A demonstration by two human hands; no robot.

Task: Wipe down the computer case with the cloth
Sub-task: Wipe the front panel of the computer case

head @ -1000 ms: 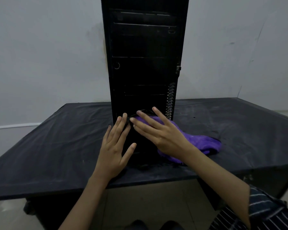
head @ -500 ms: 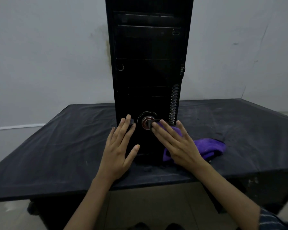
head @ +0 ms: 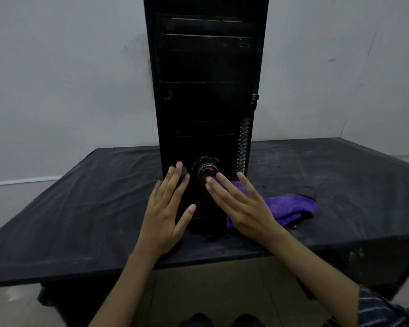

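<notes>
A tall black computer case (head: 206, 90) stands upright on a table, its front panel facing me. A purple cloth (head: 288, 206) lies partly against the lower front of the case and trails onto the table to the right. My right hand (head: 241, 206) presses the cloth flat against the lower front panel with straight fingers, just below a round button (head: 207, 169). My left hand (head: 168, 208) rests flat on the lower left of the front panel, fingers straight and spread.
The table is draped in a dusty black sheet (head: 80, 208). A grey wall (head: 57, 79) rises close behind it. The near table edge runs just under my wrists, and tiled floor (head: 210, 291) shows below.
My right hand has slid the cloth down and to the right off the round button, which now shows. The left hand has stayed in place.
</notes>
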